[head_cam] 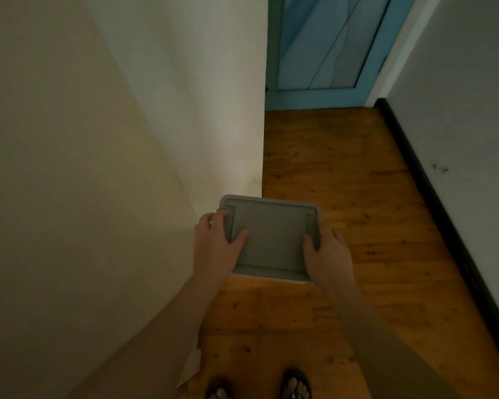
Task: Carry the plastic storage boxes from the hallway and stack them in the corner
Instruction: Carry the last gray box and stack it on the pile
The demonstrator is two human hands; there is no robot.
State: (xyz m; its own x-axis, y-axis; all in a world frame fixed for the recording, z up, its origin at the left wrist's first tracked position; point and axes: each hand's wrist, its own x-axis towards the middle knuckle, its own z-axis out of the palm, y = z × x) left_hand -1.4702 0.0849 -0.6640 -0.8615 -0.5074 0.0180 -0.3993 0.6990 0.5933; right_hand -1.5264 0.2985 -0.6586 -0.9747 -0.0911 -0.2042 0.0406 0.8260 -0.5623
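A grey-lidded plastic storage box [270, 234] is held in front of me above the wooden floor, seen from the top. My left hand [215, 240] grips its left edge, thumb lying on the lid. My right hand [327, 251] grips the right edge, thumb on the lid too. The box's pale body shows only as a thin strip under the lid's near edge. Its left side is close to a wall corner.
A cream wall [98, 168] fills the left and ends at a corner just beyond the box. The wooden floor [343, 182] runs ahead to a blue door [323, 53]. A white wall with a black skirting board [432, 191] bounds the right. My sandalled feet [260, 388] show below.
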